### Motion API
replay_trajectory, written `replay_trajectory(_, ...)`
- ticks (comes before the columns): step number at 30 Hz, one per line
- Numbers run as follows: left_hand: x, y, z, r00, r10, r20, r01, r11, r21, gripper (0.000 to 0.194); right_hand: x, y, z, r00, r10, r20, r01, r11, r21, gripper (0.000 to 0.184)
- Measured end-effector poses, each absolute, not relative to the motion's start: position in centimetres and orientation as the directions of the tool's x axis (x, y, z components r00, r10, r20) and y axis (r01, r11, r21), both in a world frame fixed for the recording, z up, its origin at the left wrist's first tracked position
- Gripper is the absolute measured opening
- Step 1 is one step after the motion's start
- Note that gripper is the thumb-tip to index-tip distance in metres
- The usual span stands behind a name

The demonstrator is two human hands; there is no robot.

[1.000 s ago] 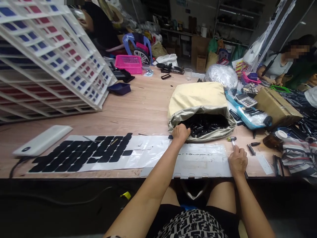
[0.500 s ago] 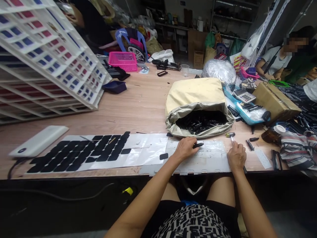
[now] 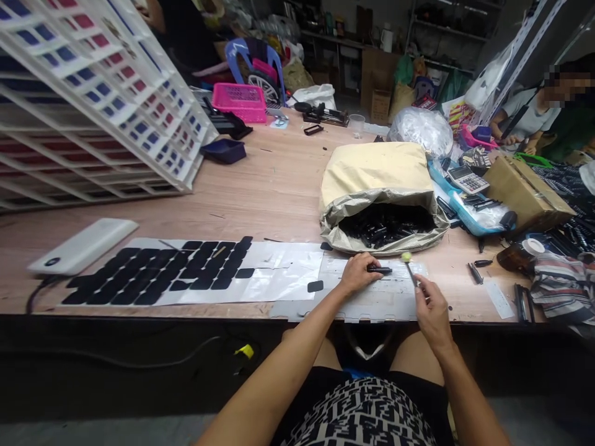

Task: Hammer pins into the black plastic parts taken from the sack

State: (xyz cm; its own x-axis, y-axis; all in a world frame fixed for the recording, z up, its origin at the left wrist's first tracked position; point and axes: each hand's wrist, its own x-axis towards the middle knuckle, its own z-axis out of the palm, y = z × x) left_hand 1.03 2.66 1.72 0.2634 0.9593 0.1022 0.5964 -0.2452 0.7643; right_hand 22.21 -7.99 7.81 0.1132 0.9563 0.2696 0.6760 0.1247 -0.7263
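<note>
My left hand (image 3: pixel 359 273) rests at the work mat (image 3: pixel 346 310), its fingers closed around a small black tubular part (image 3: pixel 382 270) that points to the right. To its right, my right hand (image 3: pixel 432 306) is closed on the thin handle of a small hammer (image 3: pixel 408 260), whose yellowish head is raised up and tilted away from me. A gap separates the hammer head from the black part. Just behind both hands lies a cream sack (image 3: pixel 376 170), its mouth facing me and full of black pieces.
On the left, rows of black rounded pads (image 3: pixel 162 272) lie on white sheet beside a white box-shaped device (image 3: pixel 83 246). A large white plastic rack (image 3: pixel 139 105) leans over the table. A carton (image 3: pixel 527 192), calculator (image 3: pixel 467 179) and striped cloth (image 3: pixel 560 285) crowd the right, where another person (image 3: pixel 530 118) sits.
My right hand has lifted the hammer off the table's right side and brought it left, closer to the black part. My left hand keeps its hold. The view has shifted slightly.
</note>
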Motion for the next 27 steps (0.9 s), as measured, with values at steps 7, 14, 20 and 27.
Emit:
replay_trajectory(7, 1.5, 2.9, 2.7, 0.204, 0.979, 0.012, 0.594, -0.133, 0.793, 0.020, 18.4, -8.6, 7.3, -0.010, 0.941, 0.339, 0.657, 0.262, -0.707, 0.035)
replay_trajectory(14, 1.6, 2.6, 2.9, 0.185, 0.982, 0.032, 0.617, -0.141, 0.774, 0.017, 18.7, -8.7, 5.6, -0.044, 0.942, 0.332, 0.708, 0.264, -0.655, 0.035)
replay_trajectory(20, 1.7, 2.5, 2.7, 0.166, 0.985, 0.037, 0.608, -0.132, 0.783, 0.017, 19.0, -8.8, 5.8, -0.010, 0.936, 0.352, 0.709, 0.254, -0.658, 0.035)
replay_trajectory(27, 1.6, 2.5, 2.5, 0.176, 0.983, 0.056, 0.599, -0.152, 0.786, 0.016, 22.7, -7.4, 5.8, 0.144, 0.921, 0.363, 0.791, 0.114, -0.601, 0.036)
